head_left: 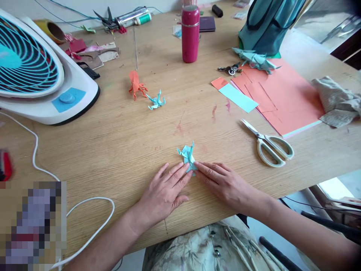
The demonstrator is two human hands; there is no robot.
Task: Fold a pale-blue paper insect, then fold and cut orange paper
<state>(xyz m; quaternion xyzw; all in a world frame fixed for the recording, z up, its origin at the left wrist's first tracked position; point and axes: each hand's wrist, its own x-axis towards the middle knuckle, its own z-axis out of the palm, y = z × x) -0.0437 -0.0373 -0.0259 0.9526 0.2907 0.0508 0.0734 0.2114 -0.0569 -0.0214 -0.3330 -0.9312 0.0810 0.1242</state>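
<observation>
Lying near the front edge of the wooden table (118, 150), the teal folded paper figure (188, 155) is pinned at its near end by both hands. The left hand (165, 194) and right hand (225, 184) rest flat, fingers stretched out and grasping nothing, fingertips meeting on the paper, which holds it flat against the wood. The scissors (270, 146) lie to the right within reach. An orange paper figure (136, 84) and a small teal paper figure (156, 101) sit farther back, well apart.

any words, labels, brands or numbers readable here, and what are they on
No text can be read anywhere.
Silver tubes at the back: any print is too small and blurred.
Pink flask, fan, scissors, folded teal paper at the fingers: no lettering shows.
</observation>
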